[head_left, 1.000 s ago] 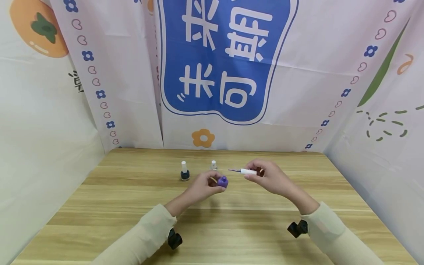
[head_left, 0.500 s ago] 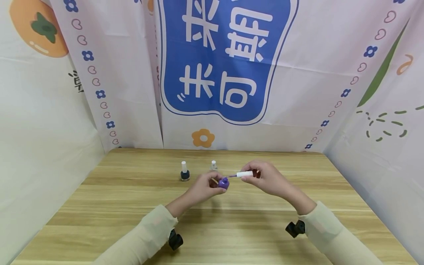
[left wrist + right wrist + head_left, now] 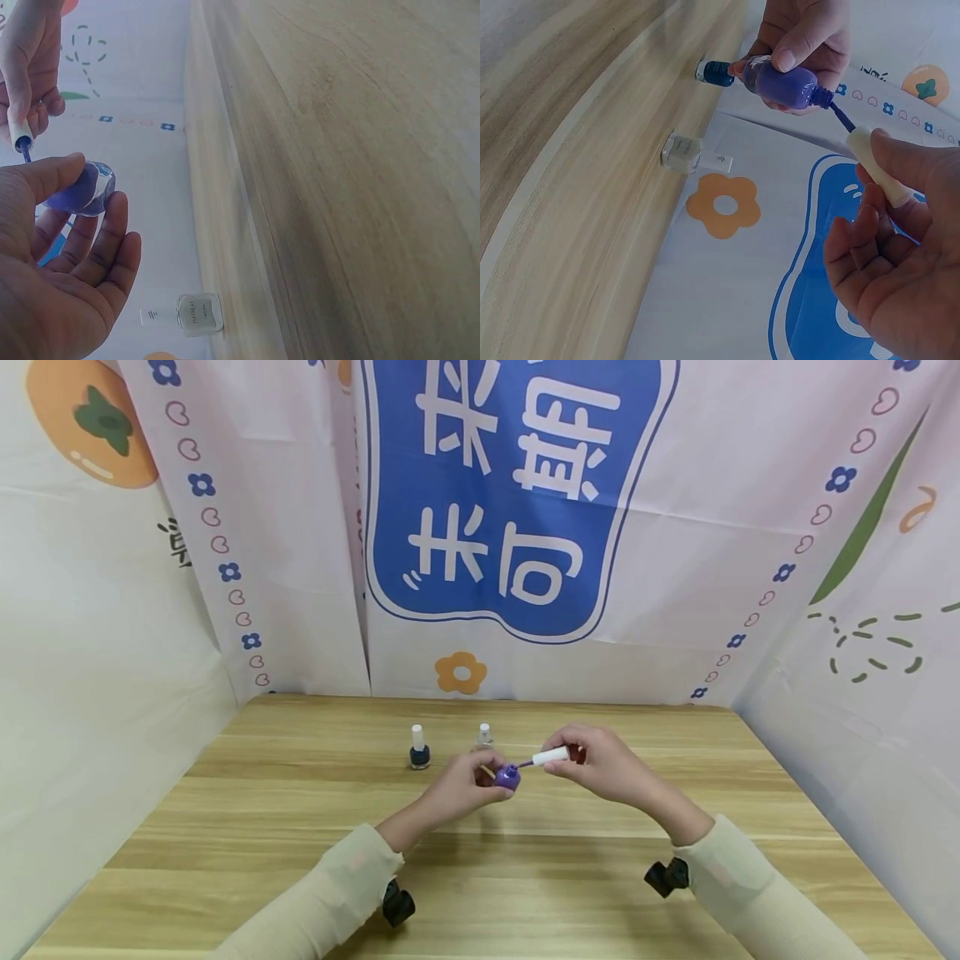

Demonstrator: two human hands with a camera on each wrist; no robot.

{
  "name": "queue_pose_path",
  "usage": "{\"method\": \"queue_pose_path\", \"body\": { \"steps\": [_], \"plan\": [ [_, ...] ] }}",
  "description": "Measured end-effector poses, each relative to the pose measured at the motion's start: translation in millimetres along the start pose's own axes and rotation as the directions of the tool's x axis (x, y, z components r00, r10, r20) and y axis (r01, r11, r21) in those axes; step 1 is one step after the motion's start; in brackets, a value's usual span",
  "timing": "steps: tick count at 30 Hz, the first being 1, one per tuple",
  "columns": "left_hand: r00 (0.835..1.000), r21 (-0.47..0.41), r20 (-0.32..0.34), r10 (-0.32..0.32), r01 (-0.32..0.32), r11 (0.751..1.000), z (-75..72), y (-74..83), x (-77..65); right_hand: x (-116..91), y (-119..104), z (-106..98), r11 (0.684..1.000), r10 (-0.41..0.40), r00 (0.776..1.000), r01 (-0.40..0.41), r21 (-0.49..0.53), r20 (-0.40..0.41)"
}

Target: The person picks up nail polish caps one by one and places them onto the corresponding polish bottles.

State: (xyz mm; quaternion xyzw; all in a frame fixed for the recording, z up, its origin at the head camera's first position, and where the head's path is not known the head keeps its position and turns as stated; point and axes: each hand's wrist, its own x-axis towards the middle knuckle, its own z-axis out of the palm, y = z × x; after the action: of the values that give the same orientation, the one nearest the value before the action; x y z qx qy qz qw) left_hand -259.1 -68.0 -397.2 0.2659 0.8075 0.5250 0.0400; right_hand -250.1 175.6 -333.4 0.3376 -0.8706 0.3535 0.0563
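Note:
My left hand holds a purple nail polish bottle between thumb and fingers, its uncapped neck tilted toward the right hand. In my right hand the white cap of the nail polish brush is pinched by thumb and fingers. The purple-coated brush tip meets the mouth of the bottle; in the right wrist view most of the stem shows outside the neck. Both hands are above the table. In the left wrist view the bottle is partly covered by the thumb.
A dark nail polish bottle with a white cap stands on the wooden table left of the hands. Behind the left hand stands a clear or pale bottle with a white cap. Printed cloth hangs behind the table and along both sides.
My right hand has moved left and slightly down, bringing the brush from apart from the bottle to its mouth. The left hand has shifted very little.

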Motion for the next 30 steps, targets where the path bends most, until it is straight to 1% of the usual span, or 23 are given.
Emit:
{"method": "queue_pose_path", "body": {
  "steps": [10, 15, 22, 30],
  "plan": [
    [1.000, 0.021, 0.016, 0.013, -0.013, 1.000, 2.7, -0.2, 0.5, 7.5, -4.1, 5.0, 0.998, 0.033, 0.999, -0.033, 0.057, 0.000],
    [1.000, 0.034, 0.014, 0.013, -0.013, 0.999, 4.3, 0.2, 1.6, 11.8, -4.5, 10.6, 0.997, 0.020, 1.000, -0.019, 0.079, -0.009],
    [1.000, 0.027, 0.010, 0.016, -0.016, 1.000, 6.2, 1.2, 2.0, 15.9, -3.9, 18.5, 0.994, 0.006, 1.000, -0.004, 0.112, -0.016],
    [1.000, 0.030, 0.002, -0.003, 0.002, 1.000, 8.7, 1.9, 3.4, 16.6, -2.4, 26.3, 0.993, 0.006, 1.000, -0.003, 0.120, -0.022]
  ]
}}
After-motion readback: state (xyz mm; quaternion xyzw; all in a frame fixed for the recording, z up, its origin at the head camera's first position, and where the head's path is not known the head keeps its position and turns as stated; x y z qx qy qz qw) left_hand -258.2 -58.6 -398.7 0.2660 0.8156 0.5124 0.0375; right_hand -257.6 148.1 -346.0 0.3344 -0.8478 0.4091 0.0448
